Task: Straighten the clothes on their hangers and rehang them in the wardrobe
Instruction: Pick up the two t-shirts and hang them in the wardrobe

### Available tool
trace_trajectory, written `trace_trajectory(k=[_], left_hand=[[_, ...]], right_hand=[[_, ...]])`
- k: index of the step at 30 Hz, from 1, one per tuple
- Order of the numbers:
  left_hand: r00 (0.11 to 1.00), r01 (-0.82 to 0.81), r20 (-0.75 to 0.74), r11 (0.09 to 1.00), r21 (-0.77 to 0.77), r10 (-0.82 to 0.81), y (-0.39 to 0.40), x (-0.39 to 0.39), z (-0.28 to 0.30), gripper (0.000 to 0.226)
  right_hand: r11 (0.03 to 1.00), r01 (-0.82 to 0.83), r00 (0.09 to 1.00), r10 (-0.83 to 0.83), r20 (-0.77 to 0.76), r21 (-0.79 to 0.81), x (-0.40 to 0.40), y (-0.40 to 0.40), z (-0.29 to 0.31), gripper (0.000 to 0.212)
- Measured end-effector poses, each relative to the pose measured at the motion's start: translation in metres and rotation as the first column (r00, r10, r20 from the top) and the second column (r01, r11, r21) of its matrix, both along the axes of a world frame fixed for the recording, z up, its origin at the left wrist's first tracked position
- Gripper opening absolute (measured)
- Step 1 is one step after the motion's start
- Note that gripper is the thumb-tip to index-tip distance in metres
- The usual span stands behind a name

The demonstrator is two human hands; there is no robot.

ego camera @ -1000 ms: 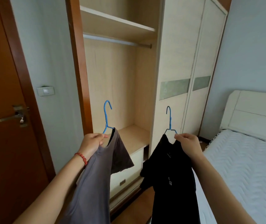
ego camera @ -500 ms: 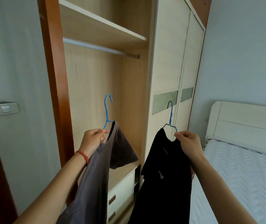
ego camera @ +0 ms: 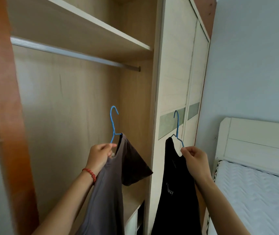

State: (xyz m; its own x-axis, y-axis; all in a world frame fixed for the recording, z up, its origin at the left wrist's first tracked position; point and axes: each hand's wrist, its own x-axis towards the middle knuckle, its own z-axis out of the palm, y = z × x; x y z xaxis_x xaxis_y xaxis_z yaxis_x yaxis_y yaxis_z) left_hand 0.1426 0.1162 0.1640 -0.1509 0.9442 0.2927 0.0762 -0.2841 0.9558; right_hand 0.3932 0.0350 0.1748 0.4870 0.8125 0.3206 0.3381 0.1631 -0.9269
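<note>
Holding two garments up before the open wardrobe [ego camera: 154, 107]; left hand [ego camera: 99, 156] closed around the neck of the blue hanger [ego camera: 113, 124] that carries the grey T-shirt [ego camera: 108, 192], fingers curled at the collar; right hand [ego camera: 194, 160] pinching the lower wire of the second blue hanger [ego camera: 177, 128], which carries the black T-shirt [ego camera: 176, 192]; both hooks pointing up, both shirts hanging down past the bottom edge of the view. Lying above and to the left of both hands, the hanging rail [ego camera: 74, 54] runs from the near left, by the orange-brown frame [ego camera: 4, 116], away to the right, ending against the inner side panel just under the shelf [ego camera: 84, 31]; bare along its whole visible length. Sitting inside the open bay, directly below the rail's far part, the grey shirt's hook looks the nearer one; left hand therefore better placed to go first, by judgement. Hanging in front of the closed sliding door [ego camera: 174, 82], outside the bay, the black shirt needs a shift leftward as well as upward. Hook openings facing right, roughly along the rail, so probably needing a turn before catching it. White bed [ego camera: 254, 192] off to the right.
</note>
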Motion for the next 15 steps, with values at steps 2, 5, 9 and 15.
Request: trace_trajectory(k=[2,5,9,15], left_hand=[[0.999,0.042,0.016,0.999,-0.013,-0.042,0.033,0.010,-0.005,0.025],[0.991,0.131,0.025,0.990,-0.051,-0.130,0.080,0.033,-0.015,0.024],[0.969,0.248,0.020,0.966,-0.066,-0.247,0.122,0.069,-0.026,0.034],[0.907,0.421,0.000,0.905,-0.055,-0.421,0.141,0.123,-0.034,0.028]], right_hand=[[0.998,0.061,0.998,-0.061,-0.017,0.005,0.007,0.017,-0.005,0.017],[0.988,0.155,0.986,-0.156,-0.054,-0.010,0.016,0.042,-0.014,0.019],[0.961,0.274,0.959,-0.276,-0.070,-0.032,0.026,0.066,-0.023,0.021],[0.911,0.409,0.906,-0.412,-0.100,-0.043,0.043,0.073,-0.031,0.019]])
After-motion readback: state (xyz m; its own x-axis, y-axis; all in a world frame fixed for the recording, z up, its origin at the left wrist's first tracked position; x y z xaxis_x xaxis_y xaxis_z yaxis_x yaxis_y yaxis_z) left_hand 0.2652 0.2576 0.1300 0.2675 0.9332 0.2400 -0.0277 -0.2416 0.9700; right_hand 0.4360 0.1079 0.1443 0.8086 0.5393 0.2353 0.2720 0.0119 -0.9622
